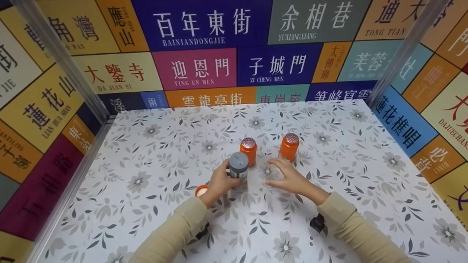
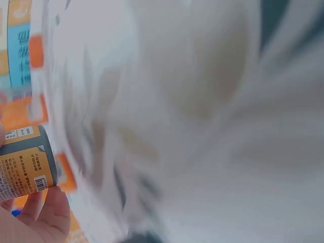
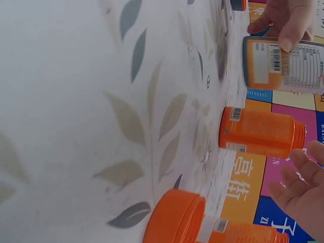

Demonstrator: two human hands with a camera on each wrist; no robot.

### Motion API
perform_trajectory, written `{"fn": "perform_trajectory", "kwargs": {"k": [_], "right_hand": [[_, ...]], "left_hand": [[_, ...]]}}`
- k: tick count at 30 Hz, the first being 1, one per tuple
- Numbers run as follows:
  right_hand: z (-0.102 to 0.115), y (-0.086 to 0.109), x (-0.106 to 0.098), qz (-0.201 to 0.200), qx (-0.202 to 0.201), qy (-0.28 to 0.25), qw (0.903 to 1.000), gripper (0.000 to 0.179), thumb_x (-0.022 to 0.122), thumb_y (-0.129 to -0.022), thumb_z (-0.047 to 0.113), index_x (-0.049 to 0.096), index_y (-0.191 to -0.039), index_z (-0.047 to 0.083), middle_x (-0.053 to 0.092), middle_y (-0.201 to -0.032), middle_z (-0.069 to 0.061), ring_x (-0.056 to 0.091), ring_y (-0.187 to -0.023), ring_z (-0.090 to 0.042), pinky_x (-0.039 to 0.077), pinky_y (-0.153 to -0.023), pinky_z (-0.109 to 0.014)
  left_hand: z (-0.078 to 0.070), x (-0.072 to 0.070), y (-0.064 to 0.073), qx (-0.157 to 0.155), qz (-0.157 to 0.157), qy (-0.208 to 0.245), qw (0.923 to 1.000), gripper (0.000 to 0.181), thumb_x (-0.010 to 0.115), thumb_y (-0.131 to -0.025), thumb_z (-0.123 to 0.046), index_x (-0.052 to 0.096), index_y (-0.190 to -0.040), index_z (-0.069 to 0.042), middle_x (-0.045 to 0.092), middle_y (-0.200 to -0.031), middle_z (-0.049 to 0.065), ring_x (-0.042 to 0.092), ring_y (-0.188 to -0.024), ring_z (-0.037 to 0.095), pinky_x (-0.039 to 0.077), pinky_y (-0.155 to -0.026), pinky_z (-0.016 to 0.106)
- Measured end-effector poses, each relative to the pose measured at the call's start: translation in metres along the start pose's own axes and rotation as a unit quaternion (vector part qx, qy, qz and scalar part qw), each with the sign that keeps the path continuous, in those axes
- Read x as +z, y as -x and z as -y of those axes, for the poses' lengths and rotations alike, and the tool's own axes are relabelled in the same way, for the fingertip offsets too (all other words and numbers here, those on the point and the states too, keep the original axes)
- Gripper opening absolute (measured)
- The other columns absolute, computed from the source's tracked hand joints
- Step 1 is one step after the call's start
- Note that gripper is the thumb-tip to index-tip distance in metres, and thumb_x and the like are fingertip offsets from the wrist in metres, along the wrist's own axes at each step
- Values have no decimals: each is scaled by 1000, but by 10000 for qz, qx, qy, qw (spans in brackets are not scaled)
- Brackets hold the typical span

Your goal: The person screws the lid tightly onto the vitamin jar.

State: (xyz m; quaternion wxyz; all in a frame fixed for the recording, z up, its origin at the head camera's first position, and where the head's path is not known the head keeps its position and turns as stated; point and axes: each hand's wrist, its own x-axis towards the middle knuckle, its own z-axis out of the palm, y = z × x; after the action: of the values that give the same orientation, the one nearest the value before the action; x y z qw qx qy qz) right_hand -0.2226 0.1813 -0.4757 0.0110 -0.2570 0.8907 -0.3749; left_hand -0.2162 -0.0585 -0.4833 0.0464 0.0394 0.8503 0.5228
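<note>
Near one grey-topped bottle, two orange bottles

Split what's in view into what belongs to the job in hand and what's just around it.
Likely the job:
gray-capped bottle, held in the left hand
two orange bottles, near the right hand
loose orange lids, probably the bottles' own

Just around it:
flowered table covering
lettered wall panels

2 orange bottles near the right hand
</note>
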Motion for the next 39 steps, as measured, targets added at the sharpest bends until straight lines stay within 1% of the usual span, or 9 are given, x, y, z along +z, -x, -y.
{"fn": "perform_trajectory", "kwargs": {"k": [5,11,15,18,20,24,30,35,39], "right_hand": [[-8,5,-5,122,223,25,9997,59,70,-78,26,47,-126,0,42,-133,-22,27,-129,-44,25,-101,-60],[-18,9,-7,137,345,25,9993,60,70,-78,25,47,-125,-3,37,-136,-28,30,-128,-43,31,-98,-57],[-22,12,-8,139,454,-56,9989,59,70,-78,23,47,-126,-3,35,-137,-28,37,-121,-39,46,-83,-44],[-24,14,-8,151,529,-20,9985,58,70,-78,22,47,-126,-2,35,-138,-26,41,-115,-36,48,-73,-33],[-25,14,-8,153,561,14,9983,58,70,-78,22,47,-126,-2,35,-138,-26,40,-115,-35,47,-73,-32],[-26,15,-8,179,622,-13,9979,58,70,-79,22,47,-126,-2,34,-140,-26,38,-118,-36,46,-78,-39],[-26,17,-10,246,708,-48,9972,59,69,-79,23,46,-128,-2,31,-141,-26,32,-125,-39,45,-83,-46],[-25,18,-11,268,706,-8,9971,60,69,-79,24,46,-128,-2,33,-140,-26,25,-130,-44,33,-97,-56],[-25,17,-10,244,602,40,9979,58,69,-79,24,47,-127,-3,35,-138,-26,31,-126,-40,39,-93,-50]], "left_hand": [[2,-23,-15,-254,-336,1,9991,67,77,-68,-10,46,-127,-8,56,-120,13,56,-105,26,45,-90,38],[13,-46,-25,-491,-722,157,9961,68,76,-67,-6,45,-127,-4,55,-121,18,55,-109,31,44,-93,39],[24,-59,-28,-667,-867,237,9937,65,75,-67,-6,46,-125,-2,55,-120,20,53,-110,32,43,-94,40],[31,-67,-29,-831,-949,214,9918,67,75,-68,-7,45,-127,-2,54,-120,21,51,-111,31,42,-94,40],[35,-70,-29,-932,-957,260,9907,67,74,-69,-7,44,-128,-2,54,-121,22,51,-112,32,43,-93,40],[43,-74,-29,-1040,-949,298,9896,67,73,-70,-5,42,-130,-1,52,-124,24,50,-114,34,44,-93,41],[49,-76,-28,-1116,-883,26,9898,67,74,-70,-8,42,-129,-1,50,-127,23,47,-118,34,39,-98,43],[50,-75,-26,-1083,-885,-45,9902,69,75,-70,-9,41,-129,0,48,-129,24,45,-121,35,35,-102,43],[52,-74,-24,-946,-978,-37,9907,69,75,-70,-9,41,-129,1,49,-128,25,46,-120,35,35,-102,43]]}}
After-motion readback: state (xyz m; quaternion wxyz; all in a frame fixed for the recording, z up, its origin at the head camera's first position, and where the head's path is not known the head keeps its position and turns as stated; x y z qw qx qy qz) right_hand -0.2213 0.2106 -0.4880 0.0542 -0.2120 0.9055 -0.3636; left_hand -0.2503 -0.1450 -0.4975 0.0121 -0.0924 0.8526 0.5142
